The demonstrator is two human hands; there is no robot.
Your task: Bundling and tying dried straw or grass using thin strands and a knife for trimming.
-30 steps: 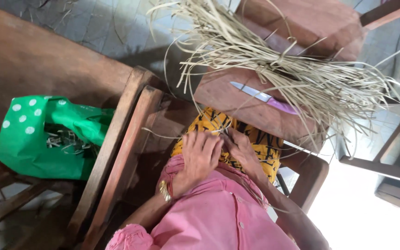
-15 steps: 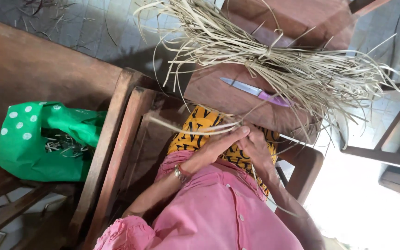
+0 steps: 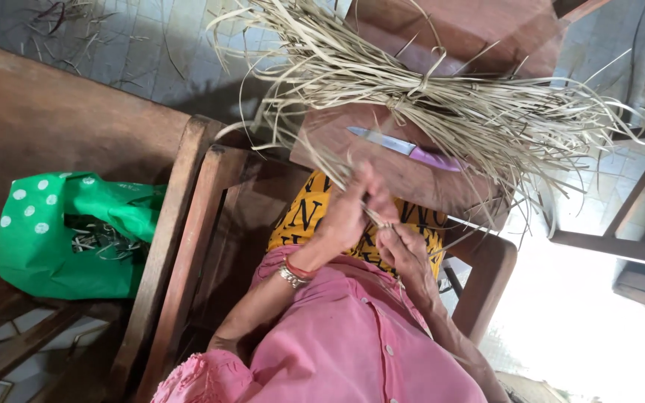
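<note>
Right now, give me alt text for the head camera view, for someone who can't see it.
Two hands, the left hand and right hand, pinch thin dried straw strands together above a lap in a pink shirt. A large bundle of dried straw and a purple-handled knife lie on a wooden stool; a green polka-dot bag sits on the bench.

dry matt straw bundle point(image 3: 442, 97) | shiny metal knife blade point(image 3: 404, 147) | worn wood chair point(image 3: 181, 246) | glossy plastic bag point(image 3: 69, 224)
</note>
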